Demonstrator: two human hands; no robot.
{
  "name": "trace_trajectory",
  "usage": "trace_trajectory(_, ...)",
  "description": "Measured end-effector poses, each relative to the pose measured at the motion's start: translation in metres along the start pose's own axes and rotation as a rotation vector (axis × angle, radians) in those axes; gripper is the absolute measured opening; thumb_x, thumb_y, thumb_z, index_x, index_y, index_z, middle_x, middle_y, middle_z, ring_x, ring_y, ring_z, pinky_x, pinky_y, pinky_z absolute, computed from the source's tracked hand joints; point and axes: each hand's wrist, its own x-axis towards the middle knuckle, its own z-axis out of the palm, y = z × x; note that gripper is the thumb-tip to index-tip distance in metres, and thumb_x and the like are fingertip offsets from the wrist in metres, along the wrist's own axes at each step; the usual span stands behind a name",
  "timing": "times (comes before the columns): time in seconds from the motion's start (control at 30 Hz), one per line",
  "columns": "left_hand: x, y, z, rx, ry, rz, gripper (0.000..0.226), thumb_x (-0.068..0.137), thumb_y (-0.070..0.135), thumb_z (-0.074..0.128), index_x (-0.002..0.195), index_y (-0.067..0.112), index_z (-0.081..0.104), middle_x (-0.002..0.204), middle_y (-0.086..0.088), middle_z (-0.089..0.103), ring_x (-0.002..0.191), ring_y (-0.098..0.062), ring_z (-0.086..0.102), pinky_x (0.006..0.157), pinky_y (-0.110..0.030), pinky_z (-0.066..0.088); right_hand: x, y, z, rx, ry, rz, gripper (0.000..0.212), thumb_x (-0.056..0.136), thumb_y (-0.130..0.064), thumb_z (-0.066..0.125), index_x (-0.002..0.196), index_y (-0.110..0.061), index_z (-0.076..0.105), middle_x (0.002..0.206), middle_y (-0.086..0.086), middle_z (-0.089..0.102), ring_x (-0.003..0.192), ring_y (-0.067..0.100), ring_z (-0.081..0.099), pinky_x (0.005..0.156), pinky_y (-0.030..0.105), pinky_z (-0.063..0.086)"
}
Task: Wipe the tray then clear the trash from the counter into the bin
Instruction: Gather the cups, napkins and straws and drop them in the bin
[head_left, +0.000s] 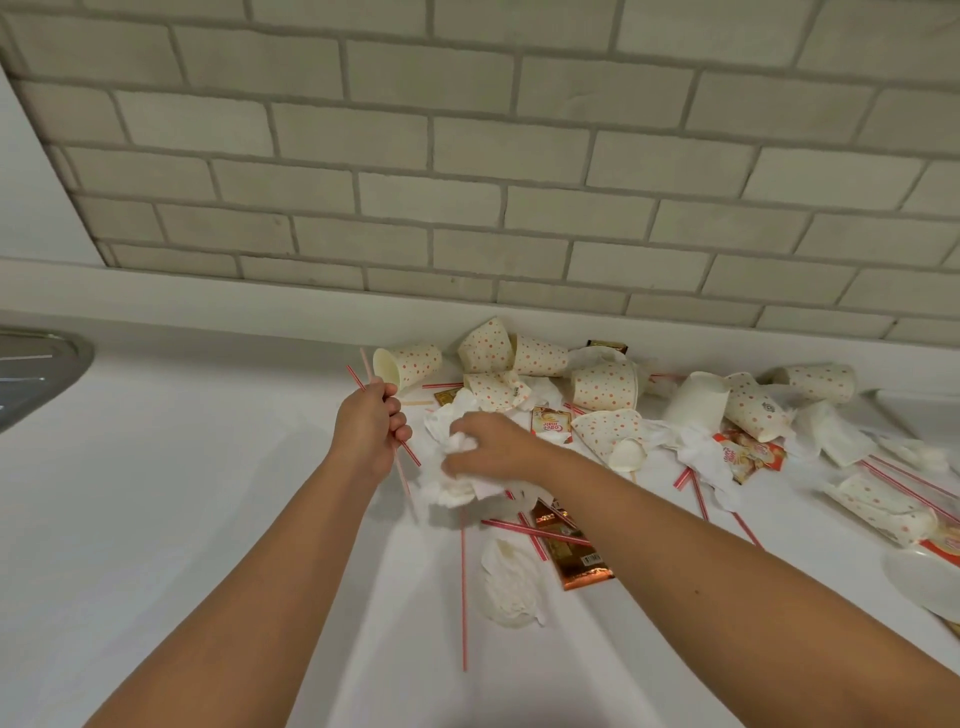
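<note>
Right now crumpled white paper napkins (453, 492) lie bunched under the right hand (493, 447), whose fingers curl into them; just beside it, the left hand (369, 431) fists around thin red-striped plastic straws (356, 378). Beyond both hands, tipped-over dotted paper cups (602, 387) litter the white counter (182, 493)

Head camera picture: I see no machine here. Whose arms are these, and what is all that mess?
There is no machine. A person wears the camera on their head, so it looks down at their own two hands. The left hand grips a few striped straws. The right hand grasps a crumpled napkin. On the white counter lie dotted paper cups, more napkins, loose straws and sachets, below a brick wall.
</note>
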Motion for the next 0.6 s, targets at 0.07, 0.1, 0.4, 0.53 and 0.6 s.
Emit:
trace_trajectory(0.07, -0.005, -0.002, 0.005, 0.026, -0.024, -0.005, 0.028, 0.1, 0.014, 0.03, 0.075, 0.013, 0.044, 0.059, 0.002, 0.023, 0.033, -0.006, 0.022, 0.034, -0.016, 0.023, -0.01, -0.003, -0.018, 0.108, 0.068, 0.031, 0.02, 0.08, -0.012, 0.064, 0.067, -0.01, 0.049, 0.068, 0.0, 0.043, 0.058, 0.013, 0.039, 0.055, 0.028, 0.029)
trace_trajectory(0.1, -0.009, -0.003, 0.009, 0.041, -0.039, -0.012, 0.028, 0.1, 0.014, 0.03, 0.076, 0.012, 0.044, 0.059, 0.002, 0.023, 0.034, -0.007, 0.022, 0.034, -0.017, 0.023, -0.017, -0.005, -0.026, 0.159, 0.095, 0.03, 0.008, 0.08, -0.011, 0.064, 0.078, -0.007, 0.057, 0.073, 0.002, 0.05, 0.063, 0.014, 0.046, 0.059, 0.029, 0.034)
trace_trajectory(0.4, -0.054, -0.041, 0.083, 0.331, -0.234, -0.069, 0.03, 0.099, 0.019, 0.035, 0.071, 0.015, 0.046, 0.066, 0.0, 0.038, 0.057, -0.012, 0.033, 0.055, -0.025, 0.03, -0.086, 0.022, -0.084, 0.359, 0.341, 0.17, 0.048, 0.083, -0.012, 0.064, 0.125, 0.007, 0.051, 0.124, 0.022, 0.058, 0.113, 0.036, 0.055, 0.093, 0.041, 0.046)
trace_trajectory(0.53, -0.083, -0.073, 0.125, 0.609, -0.376, 0.009, 0.022, 0.096, 0.028, 0.041, 0.083, 0.017, 0.054, 0.101, -0.011, 0.055, 0.089, -0.022, 0.047, 0.078, -0.032, 0.037, -0.137, 0.046, -0.1, 0.383, 0.422, 0.215, 0.015, 0.082, -0.013, 0.064, 0.091, -0.001, 0.06, 0.087, 0.008, 0.06, 0.079, 0.02, 0.057, 0.074, 0.028, 0.044)
trace_trajectory(0.6, -0.106, -0.087, 0.148, 0.681, -0.462, 0.012, 0.019, 0.097, 0.022, 0.038, 0.095, 0.013, 0.055, 0.094, -0.007, 0.052, 0.086, -0.02, 0.045, 0.068, -0.029, 0.037, -0.169, 0.06, -0.107, 0.4, 0.49, 0.267, 0.009, 0.083, -0.008, 0.063, 0.083, -0.001, 0.058, 0.073, 0.002, 0.055, 0.066, 0.014, 0.052, 0.064, 0.023, 0.041)
